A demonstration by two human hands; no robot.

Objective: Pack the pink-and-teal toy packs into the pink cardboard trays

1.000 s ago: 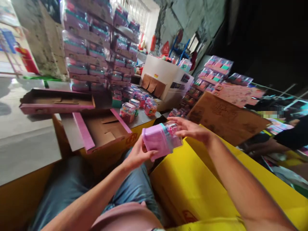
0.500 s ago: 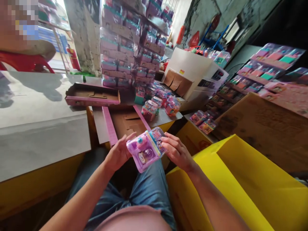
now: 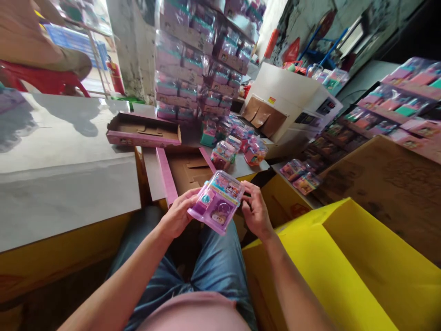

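A small purple toy capsule machine (image 3: 217,202) with a clear plastic top, a blue knob and a round window is held up above my lap. My left hand (image 3: 181,211) grips its left side, fingers along the edge and behind it. At the upper right edge, the curled fingertips of my right hand (image 3: 257,209) touch the clear top; how firmly they hold is hard to see. Just beyond the toy lies an open pink-edged cardboard tray (image 3: 166,177). Another such tray (image 3: 144,140) rests behind it to the left.
Several similar toys (image 3: 223,154) stand on the table behind the tray. Wrapped stacks (image 3: 186,59) rise at the back, beside a white machine (image 3: 275,99). An open yellow box (image 3: 310,234) is close on my right, by a brown carton (image 3: 389,193). A person (image 3: 41,41) sits at far left.
The toy has turned more upright, its clear top now pointing away from me. My right fingers have moved from over the clear top to its edge. The view has shifted slightly left.
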